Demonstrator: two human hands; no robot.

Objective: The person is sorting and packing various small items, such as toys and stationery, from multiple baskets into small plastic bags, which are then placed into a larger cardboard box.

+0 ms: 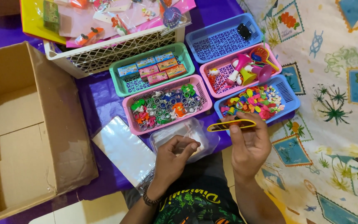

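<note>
Left hand pinches clear bag (seemingly unfilled); right hand grips yellow toy, just before the blue basket.

Lying beside a matt brown cardboard box: glossy clear plastic bags, crinkling and catching light. Sitting beyond the box: smooth latticed plastic baskets. Spreading under all: shiny purple sheet, printed cloth.

Purple cloth on floor carries coloured baskets, white basket, cardboard box, plastic bags
</note>
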